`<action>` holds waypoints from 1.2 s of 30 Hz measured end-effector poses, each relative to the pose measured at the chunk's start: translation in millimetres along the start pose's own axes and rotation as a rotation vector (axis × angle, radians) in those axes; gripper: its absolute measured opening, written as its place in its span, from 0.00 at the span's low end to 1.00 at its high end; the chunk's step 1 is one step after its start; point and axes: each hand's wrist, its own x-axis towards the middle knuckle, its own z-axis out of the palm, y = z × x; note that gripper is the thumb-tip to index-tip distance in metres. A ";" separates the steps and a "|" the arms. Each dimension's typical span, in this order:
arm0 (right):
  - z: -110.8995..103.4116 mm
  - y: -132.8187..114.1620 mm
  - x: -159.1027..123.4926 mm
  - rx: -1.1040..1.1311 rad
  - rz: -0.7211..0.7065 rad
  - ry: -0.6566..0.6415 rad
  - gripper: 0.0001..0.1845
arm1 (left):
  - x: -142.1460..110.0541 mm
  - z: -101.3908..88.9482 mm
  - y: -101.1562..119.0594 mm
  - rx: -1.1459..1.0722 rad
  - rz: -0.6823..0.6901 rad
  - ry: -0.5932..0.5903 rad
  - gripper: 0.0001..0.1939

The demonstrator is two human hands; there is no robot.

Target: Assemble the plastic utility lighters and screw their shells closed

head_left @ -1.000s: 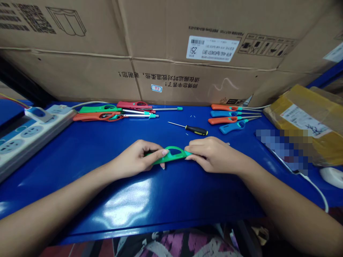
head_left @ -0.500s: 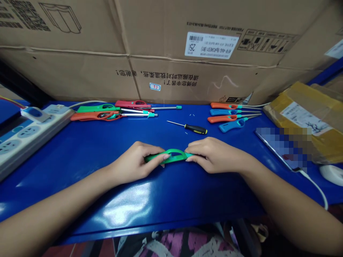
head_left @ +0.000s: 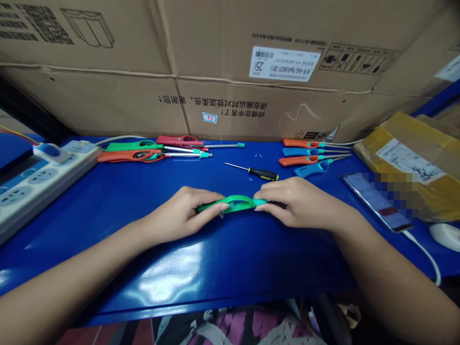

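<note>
A green utility lighter (head_left: 237, 203) is held level above the blue table (head_left: 230, 258). My left hand (head_left: 187, 211) is closed around the handle, its thumb lying along the near side by the trigger opening. At the other end, my right hand (head_left: 291, 201) pinches the teal collar (head_left: 260, 202) between thumb and fingers. Whether a metal tube runs on beneath that hand cannot be seen. Just beyond the hands lies a screwdriver (head_left: 264, 174) with a black and yellow handle, its shaft pointing left.
Red, green and orange lighters (head_left: 125, 156) lie piled at the back left beside a power strip (head_left: 39, 177). Orange and blue lighters (head_left: 311, 168) form a row at the back right. A phone (head_left: 377, 201) on a cable and a taped parcel (head_left: 413, 163) are rightward. A large carton (head_left: 223, 100) stands behind.
My right hand has shifted slightly right and away from me, and more of the teal collar shows. My left hand keeps its hold on the handle.
</note>
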 end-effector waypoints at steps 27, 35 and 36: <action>26.2 -1.5 8.1 -0.294 -0.171 0.273 0.13 | -5.4 9.1 -1.6 0.202 0.186 0.196 0.11; 25.3 -11.1 7.1 -0.310 -0.198 0.421 0.11 | -5.7 14.3 1.3 0.221 0.224 0.197 0.14; 24.5 -10.6 7.0 -0.319 -0.202 0.433 0.11 | -5.9 14.2 1.9 0.208 0.206 0.187 0.15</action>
